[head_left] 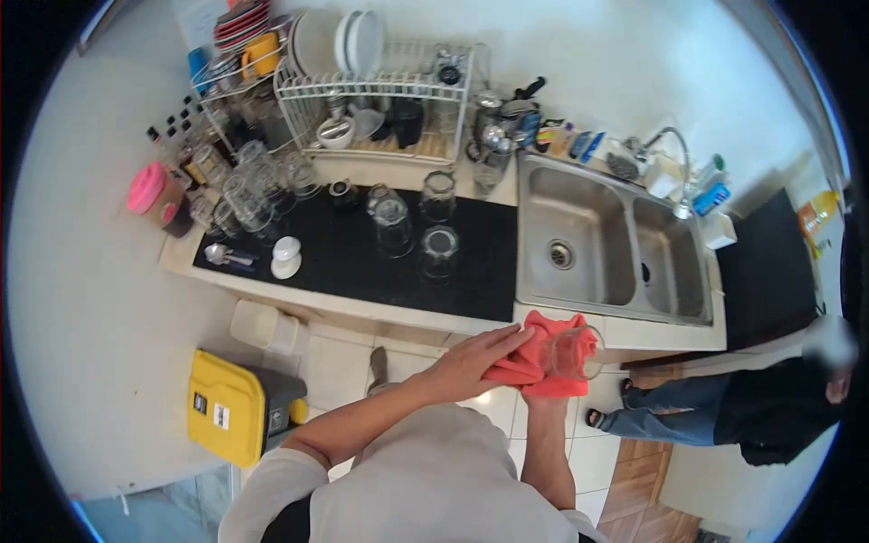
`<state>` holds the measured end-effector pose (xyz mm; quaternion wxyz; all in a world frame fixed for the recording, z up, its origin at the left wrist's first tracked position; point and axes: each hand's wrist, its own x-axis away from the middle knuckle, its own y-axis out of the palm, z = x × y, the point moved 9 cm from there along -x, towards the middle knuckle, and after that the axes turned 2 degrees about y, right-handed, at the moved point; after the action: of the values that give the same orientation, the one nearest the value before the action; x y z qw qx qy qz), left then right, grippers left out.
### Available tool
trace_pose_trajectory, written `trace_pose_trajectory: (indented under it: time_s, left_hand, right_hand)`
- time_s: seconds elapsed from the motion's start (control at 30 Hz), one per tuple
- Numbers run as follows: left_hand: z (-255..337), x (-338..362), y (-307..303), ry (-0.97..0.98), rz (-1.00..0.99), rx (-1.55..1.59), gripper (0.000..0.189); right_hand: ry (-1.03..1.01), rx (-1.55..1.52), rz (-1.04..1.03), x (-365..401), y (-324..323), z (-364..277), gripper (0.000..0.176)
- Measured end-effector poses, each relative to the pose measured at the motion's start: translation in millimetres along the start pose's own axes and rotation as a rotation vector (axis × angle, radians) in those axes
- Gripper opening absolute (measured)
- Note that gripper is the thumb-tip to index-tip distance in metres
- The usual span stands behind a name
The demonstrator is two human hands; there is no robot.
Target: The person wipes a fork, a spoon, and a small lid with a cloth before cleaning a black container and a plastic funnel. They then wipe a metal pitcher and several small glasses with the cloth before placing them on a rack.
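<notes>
I hold a clear drinking glass (576, 351) wrapped in a red cloth (541, 337) in front of the counter edge. My left hand (475, 359) lies flat on the cloth, pressing it against the glass. My right hand (541, 395) is mostly hidden under the cloth and supports the glass from below; only its wrist shows. The open mouth of the glass points right, toward the sink.
Several upturned glasses (395, 226) stand on a black mat (362, 262). A double steel sink (606, 249) is to the right, a dish rack (376, 100) at the back. A yellow bin (226, 407) stands on the floor. Another person (751, 407) sits low at right.
</notes>
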<state>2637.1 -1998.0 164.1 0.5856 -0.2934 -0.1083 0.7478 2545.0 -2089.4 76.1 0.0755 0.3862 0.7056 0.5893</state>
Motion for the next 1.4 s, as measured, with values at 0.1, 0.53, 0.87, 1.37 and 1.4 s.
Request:
trace_pose_trajectory:
  time_s: [0.1, 0.53, 0.87, 1.37, 1.4]
  left_hand:
    - [-54, 38, -16, -0.247, -0.008, -0.071, 0.078]
    - [-29, 112, -113, -0.266, 0.19, 0.023, 0.088]
    - [-120, 180, -211, -0.512, 0.649, 0.621, 0.074]
    - [-233, 130, -361, -0.353, 0.534, -0.376, 0.054]
    - [-237, 125, -362, -0.354, 0.499, -0.445, 0.053]
  right_hand:
    - [0.158, 0.015, -0.281, -7, 29, 27, 0.048]
    - [0.686, -0.112, -0.207, -5, 24, 229, 0.062]
    - [0.347, 0.675, -0.1, -20, 44, 271, 0.045]
    - [-0.113, 0.438, 0.134, 29, 76, 244, 0.039]
    - [-0.139, 0.436, 0.138, 32, 76, 241, 0.039]
